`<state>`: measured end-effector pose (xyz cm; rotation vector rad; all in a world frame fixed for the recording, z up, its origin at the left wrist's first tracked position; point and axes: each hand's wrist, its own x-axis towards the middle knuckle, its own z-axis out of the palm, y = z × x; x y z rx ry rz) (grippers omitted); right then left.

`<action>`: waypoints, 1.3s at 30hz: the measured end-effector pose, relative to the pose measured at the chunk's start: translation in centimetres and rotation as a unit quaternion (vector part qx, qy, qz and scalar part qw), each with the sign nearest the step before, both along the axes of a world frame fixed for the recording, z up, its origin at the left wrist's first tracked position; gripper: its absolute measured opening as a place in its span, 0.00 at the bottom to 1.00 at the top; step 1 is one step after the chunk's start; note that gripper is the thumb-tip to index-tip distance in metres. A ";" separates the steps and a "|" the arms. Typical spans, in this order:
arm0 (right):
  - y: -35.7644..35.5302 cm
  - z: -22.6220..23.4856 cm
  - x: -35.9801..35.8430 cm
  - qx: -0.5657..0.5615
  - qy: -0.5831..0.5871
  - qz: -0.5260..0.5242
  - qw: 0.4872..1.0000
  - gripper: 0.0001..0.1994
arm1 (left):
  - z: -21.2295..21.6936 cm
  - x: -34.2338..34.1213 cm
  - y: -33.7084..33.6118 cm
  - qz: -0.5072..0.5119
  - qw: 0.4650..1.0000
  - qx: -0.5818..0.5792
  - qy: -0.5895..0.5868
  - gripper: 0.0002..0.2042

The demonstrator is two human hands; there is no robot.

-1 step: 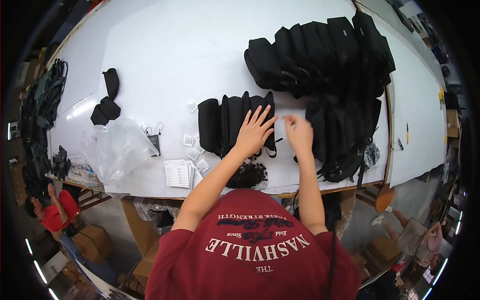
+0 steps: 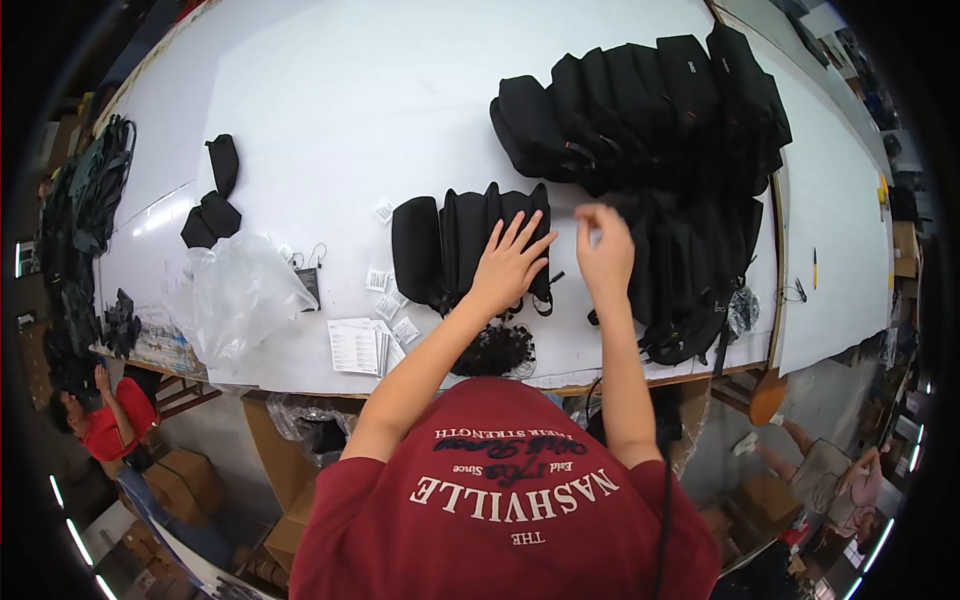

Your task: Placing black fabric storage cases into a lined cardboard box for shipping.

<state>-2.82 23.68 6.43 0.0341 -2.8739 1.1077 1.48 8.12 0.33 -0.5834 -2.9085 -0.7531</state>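
My left hand (image 2: 514,262) lies with its fingers spread over the right end of a short row of black fabric bags (image 2: 420,245), standing side by side on the white table. To the right of this row is my right hand (image 2: 606,250), apart from it and beside a pile of black bags with straps (image 2: 670,280). Its fingers are bent in toward the thumb, and whatever they may hold is too small to make out. A tangle of thin black cords (image 2: 495,350) sits just below my left wrist, near the table's front edge.
A longer row of black bags (image 2: 640,105) stands at the far right. Left of the short row are printed paper sheets (image 2: 355,346), small white packets (image 2: 377,280) and a clear plastic bag (image 2: 245,300). Two small black pouches (image 2: 212,222) lie farther left. A pen (image 2: 815,268) rests on the right-hand surface.
My right hand has moved a little to the right and up, away from the short row. The leftmost bag of that row sits slightly farther left. My left hand has stayed put.
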 end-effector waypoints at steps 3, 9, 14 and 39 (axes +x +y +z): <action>-3.5 3.1 -4.9 0.071 0.253 0.124 0.957 0.18 | -0.1 0.1 0.4 -0.012 1.000 -0.019 0.018 0.21; -5.4 -3.8 -12.2 0.348 0.227 0.162 0.895 0.33 | -0.3 -0.1 1.2 -0.010 1.000 0.006 0.003 0.19; -5.0 -1.1 -12.6 0.246 0.207 0.171 0.931 0.19 | -0.5 0.0 0.6 -0.003 1.000 0.008 0.013 0.19; 2.0 -8.1 8.1 -0.168 -0.035 -0.042 0.984 0.21 | 0.8 -0.4 2.4 0.027 1.000 0.012 0.009 0.23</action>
